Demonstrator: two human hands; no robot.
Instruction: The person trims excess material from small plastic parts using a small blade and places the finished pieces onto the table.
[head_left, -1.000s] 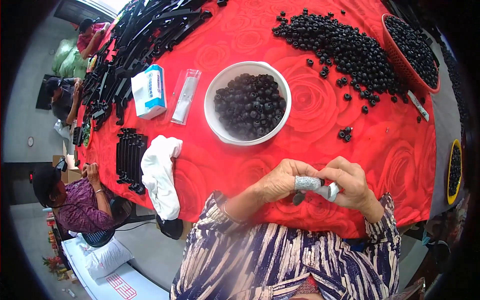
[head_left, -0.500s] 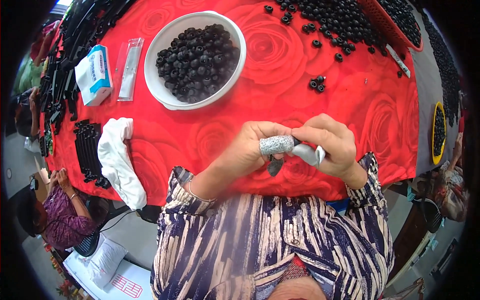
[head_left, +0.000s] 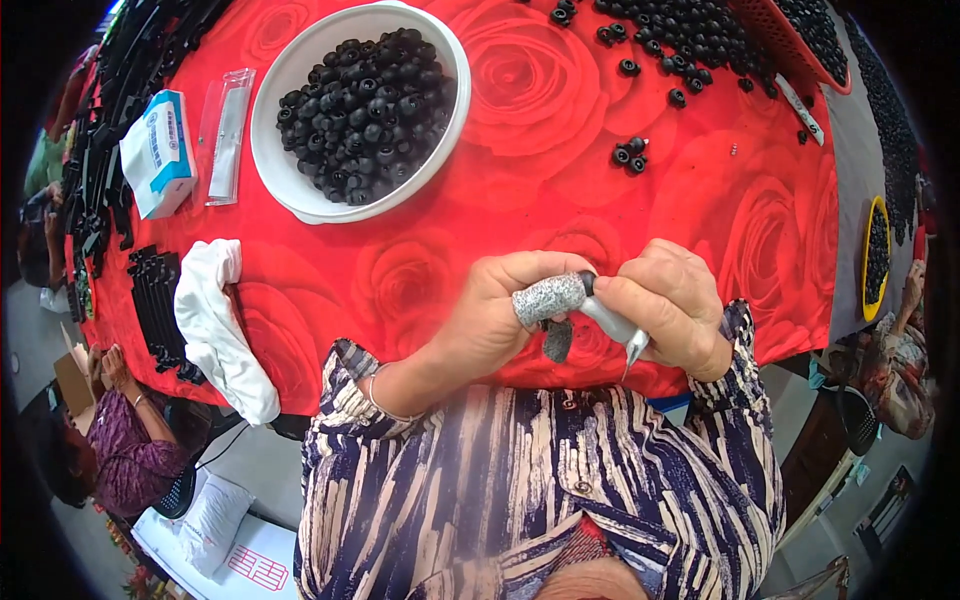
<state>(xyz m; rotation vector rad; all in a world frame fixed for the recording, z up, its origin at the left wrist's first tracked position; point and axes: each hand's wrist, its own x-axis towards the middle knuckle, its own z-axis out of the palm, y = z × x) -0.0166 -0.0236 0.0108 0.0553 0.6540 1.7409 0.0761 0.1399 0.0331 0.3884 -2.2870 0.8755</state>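
My left hand point(head_left: 495, 305) is closed in a pinch in front of my chest, holding a small black round part point(head_left: 587, 282) at its fingertips. Grey speckled covers point(head_left: 550, 299) wrap two of its fingers. Against that part press the thumb and fingers of my right hand point(head_left: 672, 305). The right hand is closed around a small pale-silver tool with a pointed blade point(head_left: 636, 346), whose tip points down toward me. The right fingers hide much of the tool, so its full shape does not show.
A white bowl point(head_left: 268, 95) full of black round parts stands left of centre. A loose heap point(head_left: 680, 30) lies at the far right beside a red basket point(head_left: 800, 50). On the left are a tissue box point(head_left: 160, 155), a white cloth point(head_left: 215, 330) and black strips point(head_left: 155, 305). Other people sit nearby.
The tool's tip has swung downward, and the black part now shows more between my fingertips. My view has shifted slightly, moving the bowl and cloth left in the picture.
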